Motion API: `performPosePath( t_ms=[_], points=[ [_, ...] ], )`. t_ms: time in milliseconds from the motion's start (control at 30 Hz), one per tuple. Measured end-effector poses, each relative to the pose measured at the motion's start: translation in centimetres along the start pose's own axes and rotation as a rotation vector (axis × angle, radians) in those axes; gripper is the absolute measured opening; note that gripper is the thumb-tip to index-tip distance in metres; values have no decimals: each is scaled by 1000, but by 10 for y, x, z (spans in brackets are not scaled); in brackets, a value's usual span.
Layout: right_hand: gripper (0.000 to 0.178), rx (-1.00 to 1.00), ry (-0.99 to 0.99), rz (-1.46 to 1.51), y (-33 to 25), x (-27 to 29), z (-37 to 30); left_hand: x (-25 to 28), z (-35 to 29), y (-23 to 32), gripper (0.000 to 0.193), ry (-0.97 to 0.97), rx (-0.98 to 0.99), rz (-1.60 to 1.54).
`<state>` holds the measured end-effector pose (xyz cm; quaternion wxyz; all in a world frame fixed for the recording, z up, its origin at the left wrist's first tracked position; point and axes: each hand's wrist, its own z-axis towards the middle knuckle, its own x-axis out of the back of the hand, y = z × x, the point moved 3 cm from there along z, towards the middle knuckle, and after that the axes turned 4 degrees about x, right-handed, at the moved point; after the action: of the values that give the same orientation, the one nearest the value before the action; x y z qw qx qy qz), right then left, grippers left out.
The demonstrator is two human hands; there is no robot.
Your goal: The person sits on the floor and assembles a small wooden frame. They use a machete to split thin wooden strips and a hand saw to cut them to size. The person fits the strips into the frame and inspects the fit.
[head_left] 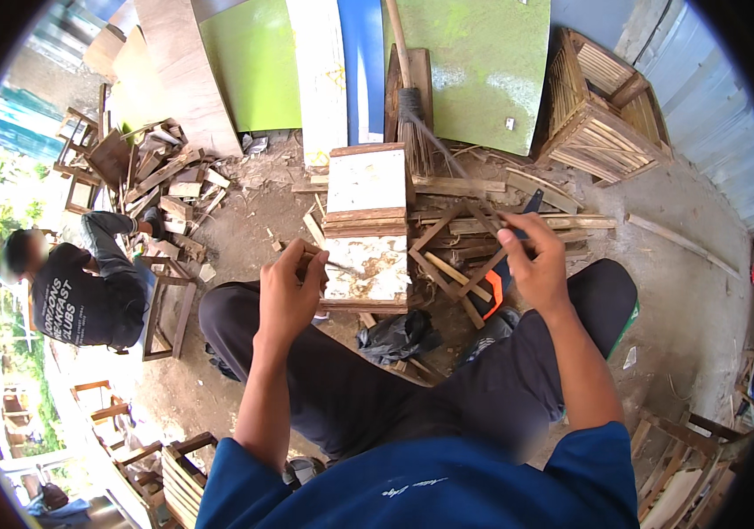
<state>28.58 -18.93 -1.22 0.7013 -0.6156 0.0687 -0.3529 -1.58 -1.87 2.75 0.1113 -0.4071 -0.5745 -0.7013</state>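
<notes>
– What do the hands hold?
– The left hand pinches a slim rod-like piece above the white-topped wooden bench; the right hand curls its fingertips, though any grip is impossible to tell.
– And good handling?
– Probably a light, steady left pinch.

The left hand pinches a slim stick by a white-topped stand, right hand near a saw.

The site is a woodworking workshop with an earthen floor, identified by the scrap-wood heap, leaning green panel, orange-handled saw, slatted wooden frame and corrugated metal wall.
</notes>
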Motion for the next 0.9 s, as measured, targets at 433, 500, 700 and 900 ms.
performPosePath(
  t_ms=[433,500,700,900],
  points=[
    [31,-292,-53,206,15,-8,-2,-24,-17,-28,11,45,-152,35],
    [31,-434,-108,268,17,-12,-2,-23,-18,-25,18,90,-244,29],
    [34,-609,-340,541,14,-28,-14,-39,-14,-20,34,164,-276,-93],
    [47,-804,-487,960,5,-55,-74,-75,-5,-14,33,84,-188,-569]
  ],
)
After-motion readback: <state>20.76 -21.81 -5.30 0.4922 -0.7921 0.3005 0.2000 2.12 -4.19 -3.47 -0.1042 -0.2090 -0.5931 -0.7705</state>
